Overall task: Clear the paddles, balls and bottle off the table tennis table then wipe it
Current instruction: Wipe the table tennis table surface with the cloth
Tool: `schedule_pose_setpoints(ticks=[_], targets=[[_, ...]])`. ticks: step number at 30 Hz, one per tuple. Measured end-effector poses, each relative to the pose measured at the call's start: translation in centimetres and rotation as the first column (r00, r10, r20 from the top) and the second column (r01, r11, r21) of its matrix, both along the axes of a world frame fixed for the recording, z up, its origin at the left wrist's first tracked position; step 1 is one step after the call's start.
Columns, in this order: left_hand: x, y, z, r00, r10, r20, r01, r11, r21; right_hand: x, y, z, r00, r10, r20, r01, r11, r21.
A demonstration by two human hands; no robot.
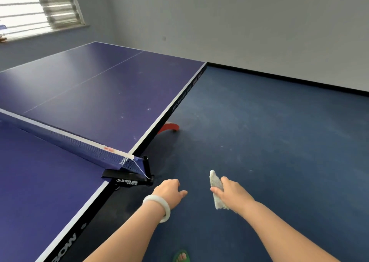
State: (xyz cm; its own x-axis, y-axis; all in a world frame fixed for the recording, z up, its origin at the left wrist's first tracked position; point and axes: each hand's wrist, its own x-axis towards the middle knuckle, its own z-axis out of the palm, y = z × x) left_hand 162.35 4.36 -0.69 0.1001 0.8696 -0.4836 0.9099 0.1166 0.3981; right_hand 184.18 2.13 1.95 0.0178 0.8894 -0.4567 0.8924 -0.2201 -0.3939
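Our green sandal (181,256) rests on the blue floor (269,132). We hold both hands over the floor beside the table tennis table (89,86). Our left hand (169,190), with a white bangle (157,208) on its wrist, is loosely curled and holds nothing. Our right hand (231,192) grips a white cloth (216,182). The net (79,142) and its black clamp (137,179) sit just ahead of our left hand, with a red table foot (169,127) beyond.
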Motion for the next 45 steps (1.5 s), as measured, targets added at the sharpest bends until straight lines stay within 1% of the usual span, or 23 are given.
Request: schedule_pose_setpoints(ticks=[5, 9, 14, 17, 21, 24, 27, 30, 33, 36, 39, 45], targets=[[1.3, 8.9, -0.2, 0.999, 0.030, -0.020, -0.031, 0.999, -0.030, 1.6, 9.8, 0.3, 0.997, 0.061, 0.052, -0.059, 0.997, -0.040], [1.7, 15.0, 0.0, 0.997, 0.068, -0.032, -0.069, 0.997, -0.027, 2.2, 16.9, 0.4, 0.995, 0.091, 0.040, -0.090, 0.995, -0.036], [1.1, 20.7, -0.7, 0.986, 0.152, -0.069, -0.154, 0.987, -0.034, 1.5, 25.0, -0.9, 0.977, 0.210, 0.031, -0.207, 0.976, -0.066], [0.7, 23.7, -1.4, 0.966, 0.241, -0.088, -0.246, 0.968, -0.046, 1.0, 30.6, -1.7, 0.949, 0.313, 0.017, -0.311, 0.947, -0.074], [1.2, 27.5, -2.2, 0.911, 0.395, -0.120, -0.403, 0.914, -0.046, 1.1, 38.6, -2.7, 0.885, 0.465, 0.007, -0.464, 0.884, -0.057], [2.4, 29.2, -1.8, 0.842, 0.524, -0.131, -0.534, 0.843, -0.060, 0.8, 44.1, -3.1, 0.808, 0.589, 0.014, -0.588, 0.807, -0.059], [3.0, 29.8, -1.6, 0.748, 0.645, -0.154, -0.658, 0.752, -0.046, -1.0, 48.2, -3.6, 0.707, 0.708, -0.004, -0.707, 0.706, -0.053], [2.8, 29.0, -1.3, 0.640, 0.745, -0.188, -0.763, 0.645, -0.043, -4.2, 50.5, -3.7, 0.576, 0.817, 0.000, -0.817, 0.576, -0.041], [1.8, 27.8, -1.5, 0.541, 0.808, -0.235, -0.835, 0.549, -0.035, -8.1, 51.0, -3.9, 0.448, 0.894, -0.004, -0.894, 0.447, -0.022], [0.3, 27.4, -2.0, 0.449, 0.857, -0.253, -0.888, 0.458, -0.026, -12.1, 51.3, -3.9, 0.321, 0.947, 0.004, -0.947, 0.321, 0.003], [-1.5, 27.6, -2.6, 0.390, 0.889, -0.241, -0.917, 0.398, -0.016, -16.1, 51.4, -4.0, 0.213, 0.976, 0.047, -0.976, 0.211, 0.047], [-5.7, 28.5, -4.1, 0.280, 0.932, -0.230, -0.958, 0.286, -0.008, -23.3, 52.1, -5.3, 0.042, 0.986, 0.158, -0.993, 0.024, 0.111]])
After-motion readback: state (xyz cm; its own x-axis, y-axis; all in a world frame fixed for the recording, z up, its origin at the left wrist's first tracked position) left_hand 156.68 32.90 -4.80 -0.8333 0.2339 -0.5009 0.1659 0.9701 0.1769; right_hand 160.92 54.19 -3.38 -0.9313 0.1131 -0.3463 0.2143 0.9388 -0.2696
